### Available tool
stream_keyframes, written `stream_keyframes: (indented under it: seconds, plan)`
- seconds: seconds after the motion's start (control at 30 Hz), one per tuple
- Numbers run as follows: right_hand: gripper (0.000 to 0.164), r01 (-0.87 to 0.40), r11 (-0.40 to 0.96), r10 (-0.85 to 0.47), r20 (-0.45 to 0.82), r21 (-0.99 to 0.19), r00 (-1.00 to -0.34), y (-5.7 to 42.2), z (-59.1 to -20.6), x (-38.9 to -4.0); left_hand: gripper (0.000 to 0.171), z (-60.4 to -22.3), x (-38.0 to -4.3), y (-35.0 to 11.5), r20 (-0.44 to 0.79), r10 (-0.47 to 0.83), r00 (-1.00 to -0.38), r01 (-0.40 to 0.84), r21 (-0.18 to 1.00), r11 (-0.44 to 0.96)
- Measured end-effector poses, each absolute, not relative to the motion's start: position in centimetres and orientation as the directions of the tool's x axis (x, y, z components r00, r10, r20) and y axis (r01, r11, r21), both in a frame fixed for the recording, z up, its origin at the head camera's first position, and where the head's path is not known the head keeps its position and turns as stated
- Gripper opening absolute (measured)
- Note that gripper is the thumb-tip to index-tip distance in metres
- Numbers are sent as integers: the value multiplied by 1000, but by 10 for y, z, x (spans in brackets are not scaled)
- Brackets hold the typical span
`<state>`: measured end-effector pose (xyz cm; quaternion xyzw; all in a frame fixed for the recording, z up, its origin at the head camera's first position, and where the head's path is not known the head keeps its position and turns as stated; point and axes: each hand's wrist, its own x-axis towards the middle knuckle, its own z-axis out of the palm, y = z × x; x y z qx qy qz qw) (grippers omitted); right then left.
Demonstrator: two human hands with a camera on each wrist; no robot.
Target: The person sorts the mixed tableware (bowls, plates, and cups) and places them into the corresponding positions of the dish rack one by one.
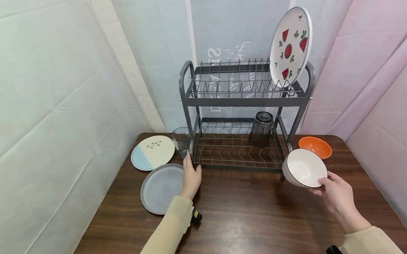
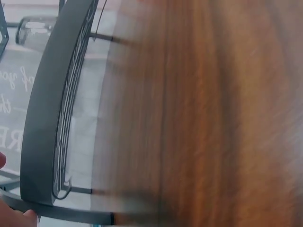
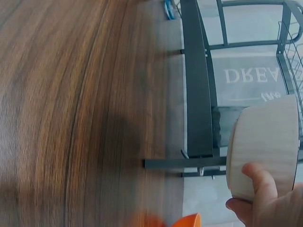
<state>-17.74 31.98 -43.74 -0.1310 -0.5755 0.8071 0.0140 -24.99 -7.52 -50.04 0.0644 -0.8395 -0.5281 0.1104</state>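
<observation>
While my right hand (image 1: pixel 337 191) pinches its rim, one white bowl (image 1: pixel 305 168), tilted, held left of that grip, near the front right corner of the dish rack (image 1: pixel 245 102); left hand (image 1: pixel 191 178), fingers extended, by the front left corner.

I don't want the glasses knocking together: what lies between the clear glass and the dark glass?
In the head view, the rack's left frame and a stretch of lower wire shelf lie between the clear glass and the dark glass.

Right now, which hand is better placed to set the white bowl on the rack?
Probably the right hand: it holds the white bowl close to the right end of the rack. The left hand is by the other end.
</observation>
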Motion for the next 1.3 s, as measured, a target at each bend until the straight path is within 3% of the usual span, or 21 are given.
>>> stream_keyframes:
  seconds: [0.43,0.77,1.0,1.13,1.3]
  plan:
    - [59,233,-148,128,-252,-961,-959,284,-432,-177,70,-500,-225,-53,120,-186,-975,31,906,422]
    - [56,245,-82,57,-250,-966,-967,246,-428,-181,65,-502,-207,-22,168,99,-981,193,902,387]
    - [51,234,-49,56,-236,-971,-970,221,-430,-178,50,-500,-200,-2,143,271,-952,186,973,139]
    - [49,247,-26,47,-248,-969,-968,210,-430,-175,50,-500,-198,6,51,346,-937,17,995,-101]
    - [50,266,-48,32,-268,-963,-963,199,-429,-170,54,-500,-193,12,14,457,-889,-171,917,-361]
